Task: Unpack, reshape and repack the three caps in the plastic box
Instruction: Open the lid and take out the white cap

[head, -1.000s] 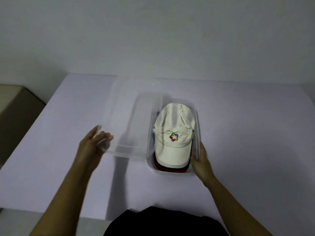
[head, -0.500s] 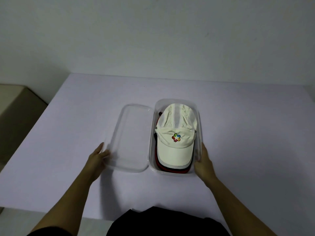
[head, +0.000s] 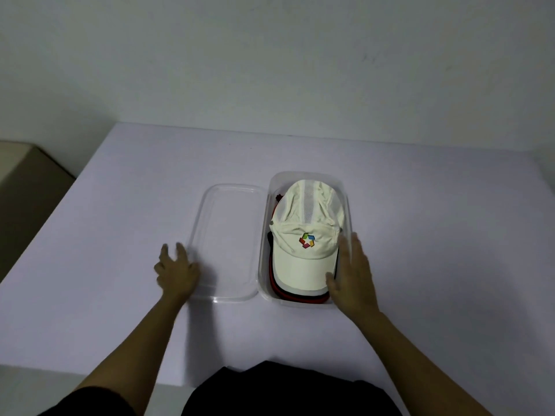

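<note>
Lid's off, so the job is only just open. The clear lid (head: pixel 228 241) lies flat on the pale surface (head: pixel 120 205) between the two hands, right up against the left wall of the plastic box (head: pixel 346 196). Nothing is unpacked yet, as far as I can see from here: the white cap (head: pixel 303 259) with the coloured badge sits on top of the stack inside the box, brim pointing back toward the person. The edge of a red cap (head: pixel 288 296) peeks out under that brim, and a sliver of a dark cap (head: pixel 270 239) shows along the left side. So by my reckoning all three have to come out, get reshaped and go back in; the whole task is ahead. Now the hands: the left hand (head: pixel 177 271) is at the lid's outer edge, fingers spread and loose, gripping nothing. It's a bit blurred, so I can't tell whether the fingertips touch the plastic. The right hand (head: pixel 351 280) is flat with fingers straight, laid over the box's right rim. Its thumb is in by the white cap's brim, holding nothing. I'd guess that cap is first to be lifted.
</note>
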`<act>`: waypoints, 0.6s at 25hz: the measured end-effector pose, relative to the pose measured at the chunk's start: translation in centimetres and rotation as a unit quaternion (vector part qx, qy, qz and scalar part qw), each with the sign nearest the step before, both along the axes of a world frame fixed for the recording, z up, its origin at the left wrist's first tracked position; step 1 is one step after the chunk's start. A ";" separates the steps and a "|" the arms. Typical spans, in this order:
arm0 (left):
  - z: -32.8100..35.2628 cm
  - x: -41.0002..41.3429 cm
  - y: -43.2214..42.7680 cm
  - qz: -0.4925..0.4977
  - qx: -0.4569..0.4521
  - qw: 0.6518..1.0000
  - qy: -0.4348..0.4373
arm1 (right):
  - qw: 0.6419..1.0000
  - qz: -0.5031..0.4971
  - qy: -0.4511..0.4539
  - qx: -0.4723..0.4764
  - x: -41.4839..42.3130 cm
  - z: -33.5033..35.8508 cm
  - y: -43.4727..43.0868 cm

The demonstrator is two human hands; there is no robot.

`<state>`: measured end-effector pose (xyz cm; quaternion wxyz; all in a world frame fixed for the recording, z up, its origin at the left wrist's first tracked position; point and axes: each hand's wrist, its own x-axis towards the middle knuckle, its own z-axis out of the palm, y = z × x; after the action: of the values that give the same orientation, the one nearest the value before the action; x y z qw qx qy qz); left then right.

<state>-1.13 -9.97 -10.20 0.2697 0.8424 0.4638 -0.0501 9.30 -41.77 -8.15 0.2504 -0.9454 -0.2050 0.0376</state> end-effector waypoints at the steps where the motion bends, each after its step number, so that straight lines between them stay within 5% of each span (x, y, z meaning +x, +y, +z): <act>1: 0.5 0.9 -1.2 -0.021 0.020 0.998 -0.057 | 0.996 0.072 -0.050 -0.015 0.3 0.3 0.3; 4: 3.2 4.5 -6.4 -0.111 -0.036 0.974 -0.193 | 0.977 0.200 0.000 -0.069 1.2 1.6 1.7; 7: 3.9 6.9 -10.9 -0.158 -0.114 0.956 -0.220 | 0.950 0.234 0.063 -0.198 2.3 2.0 2.5; 15: 3.2 7.4 -12.9 -0.103 -0.106 0.979 -0.140 | 0.901 0.255 0.111 -0.333 2.9 3.1 5.4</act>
<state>6.32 -22.90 -7.04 0.4127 0.8509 0.3249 -0.0082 12.21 -36.41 -5.10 -0.0758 -0.8790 -0.3851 0.2707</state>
